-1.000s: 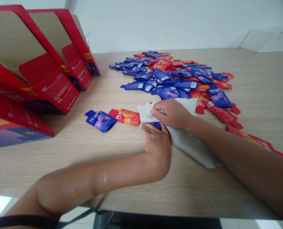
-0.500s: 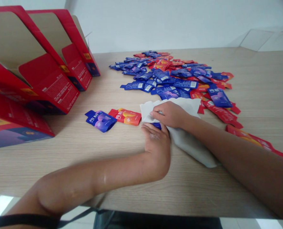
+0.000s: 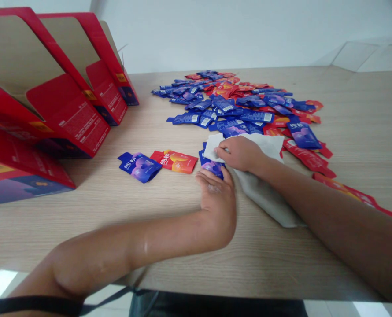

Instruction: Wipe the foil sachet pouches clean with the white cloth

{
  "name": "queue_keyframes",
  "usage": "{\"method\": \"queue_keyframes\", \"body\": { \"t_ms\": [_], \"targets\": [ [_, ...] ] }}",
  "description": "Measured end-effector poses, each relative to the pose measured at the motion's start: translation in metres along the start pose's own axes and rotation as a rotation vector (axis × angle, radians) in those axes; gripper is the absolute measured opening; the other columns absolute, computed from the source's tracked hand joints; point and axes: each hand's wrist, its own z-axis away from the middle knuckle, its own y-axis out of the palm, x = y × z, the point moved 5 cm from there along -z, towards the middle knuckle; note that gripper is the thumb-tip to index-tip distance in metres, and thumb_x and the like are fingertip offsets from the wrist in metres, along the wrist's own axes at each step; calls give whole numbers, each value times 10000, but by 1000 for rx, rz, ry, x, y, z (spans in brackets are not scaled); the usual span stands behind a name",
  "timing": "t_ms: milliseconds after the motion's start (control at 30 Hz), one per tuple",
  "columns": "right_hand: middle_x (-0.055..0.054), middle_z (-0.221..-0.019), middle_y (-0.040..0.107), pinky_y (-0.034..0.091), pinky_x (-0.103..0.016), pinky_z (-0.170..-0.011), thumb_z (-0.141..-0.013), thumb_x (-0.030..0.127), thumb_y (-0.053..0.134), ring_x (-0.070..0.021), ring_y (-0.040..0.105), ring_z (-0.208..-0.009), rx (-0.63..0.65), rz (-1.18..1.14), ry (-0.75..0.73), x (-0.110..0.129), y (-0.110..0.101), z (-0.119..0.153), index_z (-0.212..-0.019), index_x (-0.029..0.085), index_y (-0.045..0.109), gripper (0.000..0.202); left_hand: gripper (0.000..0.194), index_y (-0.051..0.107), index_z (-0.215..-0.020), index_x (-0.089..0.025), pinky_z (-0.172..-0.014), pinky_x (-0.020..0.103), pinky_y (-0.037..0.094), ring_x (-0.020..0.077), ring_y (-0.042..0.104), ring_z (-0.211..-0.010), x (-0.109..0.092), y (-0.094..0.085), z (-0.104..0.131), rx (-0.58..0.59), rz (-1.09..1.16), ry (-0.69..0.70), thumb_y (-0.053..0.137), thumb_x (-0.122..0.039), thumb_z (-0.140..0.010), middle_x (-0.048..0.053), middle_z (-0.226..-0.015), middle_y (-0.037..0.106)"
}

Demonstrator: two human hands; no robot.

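Note:
A blue pouch [image 3: 212, 166] lies on the table with its lower end held under the fingers of my left hand [image 3: 217, 198]. Its top is partly covered by a white cloth [image 3: 262, 143]. My right hand [image 3: 238, 152] is closed on that cloth, bunching a corner of it over the pouch, while the rest trails under my right forearm. To the left, a red pouch [image 3: 179, 162] with orange fruit pictures lies beside another blue pouch [image 3: 139, 167], their edges meeting.
Behind my hands spreads a heap of blue and red pouches [image 3: 225, 105]. One red pouch [image 3: 354, 196] lies by my right forearm. Several open red boxes [image 3: 67, 114] stand along the left side of the wooden table [image 3: 143, 202]. A white wall [image 3: 249, 35] rises behind.
My right hand has slid the cloth slightly to the right and away from me, uncovering more of the blue pouch. My left hand stays in place on the pouch.

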Motion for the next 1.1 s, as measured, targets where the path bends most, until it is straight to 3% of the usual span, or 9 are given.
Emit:
{"method": "queue_keyframes", "body": {
  "t_ms": [167,400,467,600,733,1100],
  "targets": [
    [-90,-766,696,255,-300,-581,-929,388,384,-166,531,-653,-34,-16,44,-10,2,-1,-734,162,701,435,515,422,-1422,-79,-907,503,516,328,645,-1129,0,2,0,-9,-3,5,296,-8,-929,340,-1227,614],
    [-27,-592,587,243,-294,-572,-919,349,410,-133,466,-573,-300,-256,-35,-1,-27,7,-625,164,615,403,516,422,-1421,-71,-878,485,532,339,654,-1110,0,2,0,-13,-28,2,287,-6,-928,352,-1211,616],
    [-26,-632,612,271,-281,-595,-916,336,421,-132,498,-605,-277,-327,-134,9,-27,9,-670,158,634,371,512,434,-1412,-71,-870,487,534,335,662,-1097,0,2,-1,-20,-23,-11,287,-4,-926,344,-1207,623],
    [-38,-735,674,297,-268,-629,-886,326,477,-143,542,-681,-59,-334,-325,25,-8,11,-761,159,673,286,449,520,-1323,-19,-925,500,504,346,635,-1141,0,2,-1,-24,-43,-9,299,-32,-933,358,-1219,606],
    [-48,-763,698,302,-269,-634,-898,345,469,-154,560,-704,-7,-304,-289,23,3,9,-811,163,703,309,446,508,-1324,-2,-927,483,506,345,633,-1143,0,1,-1,6,-74,9,292,-38,-936,371,-1226,592],
    [-71,-770,705,286,-281,-612,-922,376,407,-162,558,-689,14,-128,-155,15,-1,5,-811,165,728,400,491,416,-1421,-69,-883,483,526,336,653,-1114,0,1,-2,32,-32,2,281,-46,-949,355,-1233,601]
  ]
}}
